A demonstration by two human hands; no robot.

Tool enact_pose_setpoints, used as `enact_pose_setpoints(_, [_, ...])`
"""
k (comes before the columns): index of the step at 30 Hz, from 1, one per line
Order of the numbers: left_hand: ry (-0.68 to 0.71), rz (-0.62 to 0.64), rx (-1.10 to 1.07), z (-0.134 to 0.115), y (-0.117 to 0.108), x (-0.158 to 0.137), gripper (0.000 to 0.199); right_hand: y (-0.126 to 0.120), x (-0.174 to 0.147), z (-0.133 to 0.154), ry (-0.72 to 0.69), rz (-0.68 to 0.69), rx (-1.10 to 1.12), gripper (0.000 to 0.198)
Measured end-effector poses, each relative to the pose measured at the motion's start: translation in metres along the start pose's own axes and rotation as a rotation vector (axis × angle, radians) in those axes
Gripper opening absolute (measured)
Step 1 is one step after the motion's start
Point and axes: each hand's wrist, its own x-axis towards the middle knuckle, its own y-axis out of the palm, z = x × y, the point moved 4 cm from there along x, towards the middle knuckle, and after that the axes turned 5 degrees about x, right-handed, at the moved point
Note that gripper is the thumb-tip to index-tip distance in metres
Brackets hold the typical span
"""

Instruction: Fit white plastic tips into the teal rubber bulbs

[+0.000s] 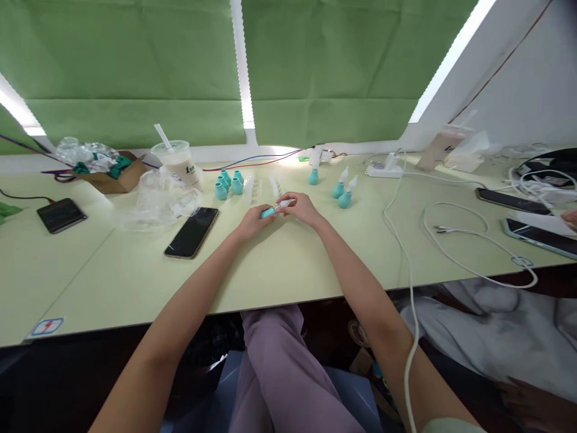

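Note:
My left hand is closed around a teal rubber bulb just above the table. Close beside it, my right hand pinches a small whitish nozzle at the bulb's mouth; whether the two parts are joined I cannot tell. Several open-necked teal bulbs stand beyond my left hand. Rows of small clear plastic pieces lie beside them. To the right stand bulbs fitted with pointed translucent tips, among them one bulb syringe and another farther back.
A black phone lies left of my hands, near a crumpled plastic bag and a drink cup. Farther left is a cardboard box. White cables cross the right side, by a power strip. Another person sits at right.

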Motion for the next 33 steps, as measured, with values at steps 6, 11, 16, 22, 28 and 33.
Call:
enact_pose_setpoints(6, [-0.055, -0.056, 0.101, 0.006, 0.000, -0.005, 0.035, 0.005, -0.001, -0.002, -0.002, 0.050, -0.079, 0.027])
enact_pose_setpoints(11, [-0.080, -0.195, -0.001, 0.009, -0.007, 0.001, 0.039, 0.019, 0.004, -0.008, -0.006, -0.062, 0.163, 0.052])
enact_pose_setpoints(16, [-0.097, -0.372, -0.297, 0.011, -0.015, 0.006, 0.043, 0.038, 0.012, -0.014, 0.068, -0.075, 0.340, 0.068])
enact_pose_setpoints(22, [0.062, -0.392, -0.307, -0.001, -0.019, 0.004, 0.037, 0.050, 0.000, -0.003, 0.152, 0.282, 0.521, 0.053])
enact_pose_setpoints(28, [0.075, -0.299, -0.232, 0.003, -0.019, 0.006, 0.050, 0.035, -0.002, 0.000, 0.208, 0.293, 0.373, 0.036])
enact_pose_setpoints(33, [0.037, -0.446, -0.101, 0.010, -0.026, 0.006, 0.055, 0.022, 0.000, 0.003, 0.211, 0.163, 0.476, 0.042])
